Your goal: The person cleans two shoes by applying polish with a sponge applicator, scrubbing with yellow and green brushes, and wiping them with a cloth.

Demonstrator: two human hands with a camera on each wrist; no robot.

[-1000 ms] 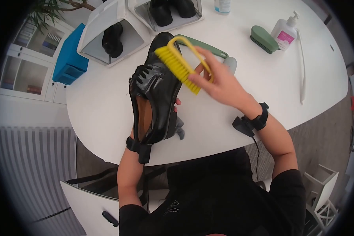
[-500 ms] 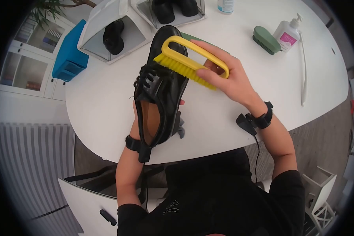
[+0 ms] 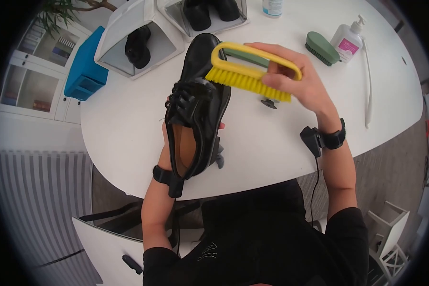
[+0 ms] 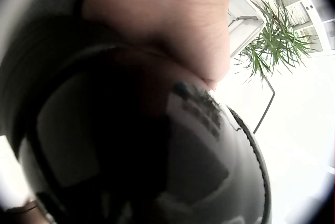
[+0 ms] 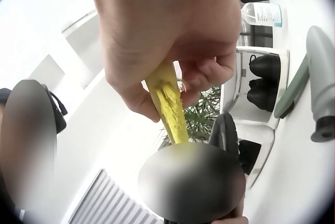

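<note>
A black lace-up leather shoe [image 3: 209,107] is held up over the table, toe pointing away from the person. My left hand [image 4: 162,14] grips it from beneath at the heel end; in the head view the shoe hides most of that hand, leaving a fingertip at its right side. My right hand [image 3: 306,82] holds a yellow scrubbing brush [image 3: 252,78] by its loop handle, thumb on the near side and fingers through the loop. The brush's left end overlaps the shoe's right side near the toe, bristles facing down and toward the person. The rest extends beyond the shoe's edge.
Two shoe boxes [image 3: 163,61] with black shoes stand at the back, beside a blue box [image 3: 86,64]. A green brush [image 3: 321,47], pump bottle [image 3: 349,40] and long white stick [image 3: 368,90] lie right. Grey cloth [image 3: 220,158] shows by the heel; a grey tube [image 5: 320,72] lies beyond.
The right hand has carried the yellow brush rightward across the shoe, from over its upper to its right edge. The shoe has turned slightly, showing more of its top.
</note>
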